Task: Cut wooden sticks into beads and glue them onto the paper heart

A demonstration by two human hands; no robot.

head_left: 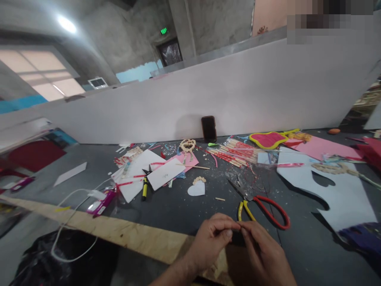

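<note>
My left hand (212,240) and my right hand (262,250) meet at the fingertips over the near edge of the table. Both are closed in a pinch, and whatever lies between the fingers is too small or hidden to make out. Just beyond them are scissors with a red handle (275,210), and yellow handles (246,210) that seem to belong to a second tool beside them. Farther off lies a white paper heart (196,189) with a small beige beaded piece (199,180) at its top. A short wooden stick (220,199) rests nearby.
Yellow-black pliers (144,188) lie by white paper sheets (129,192) on the left. A purple glue gun (102,202) with a white cord sits near the wooden edge (143,236). Red-patterned sticks (233,153), a phone (208,128) and cut white board (348,190) are farther back and right.
</note>
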